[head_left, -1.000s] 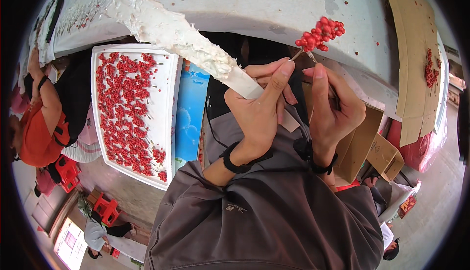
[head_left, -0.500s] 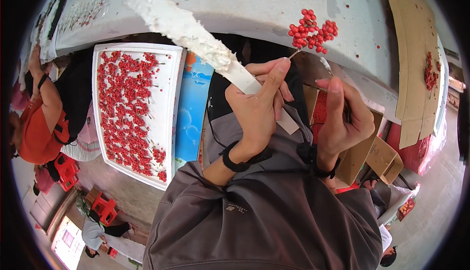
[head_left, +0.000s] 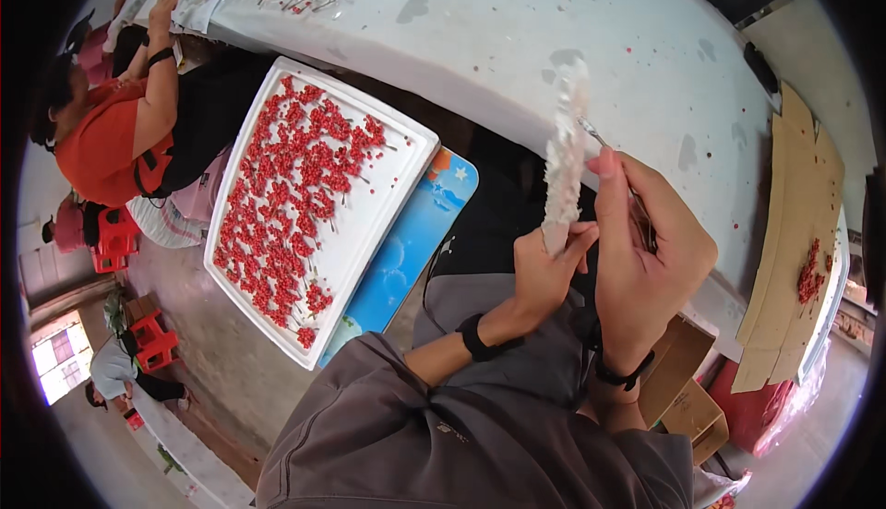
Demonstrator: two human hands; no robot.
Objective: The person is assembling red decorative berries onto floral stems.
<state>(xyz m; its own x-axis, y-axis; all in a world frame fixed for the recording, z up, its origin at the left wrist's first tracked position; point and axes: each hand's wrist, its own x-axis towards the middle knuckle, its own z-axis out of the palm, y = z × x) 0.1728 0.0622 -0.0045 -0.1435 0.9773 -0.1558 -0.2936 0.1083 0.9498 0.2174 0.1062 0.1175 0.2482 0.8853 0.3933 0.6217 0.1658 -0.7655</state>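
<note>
My left hand [head_left: 546, 276] is closed around the lower end of a flat strip [head_left: 565, 154] coated with thick, lumpy white paste, which now stands nearly upright. In my right hand [head_left: 651, 251], fingers pinched, is a thin metal tool [head_left: 591, 131]; its tip is at the strip's right edge, and I cannot tell if it touches. To the left, a white foam tray [head_left: 420, 140] bears many sprigs of red berries [head_left: 286, 204]. The red berry sprig held a moment ago cannot be seen.
A blue patterned board [head_left: 406, 251] lies under the tray. Beyond my hands runs a pale covered table [head_left: 461, 38] with scattered berries. Cardboard [head_left: 784, 251] with a red berry cluster [head_left: 811, 274] is at right, open boxes [head_left: 688, 371] below. A person in orange [head_left: 111, 140] works at far left.
The pasted strip has swung from a leftward slant to nearly upright. My right hand has brought the metal tool to it. The berry sprig has gone from sight, and the whole view has turned.
</note>
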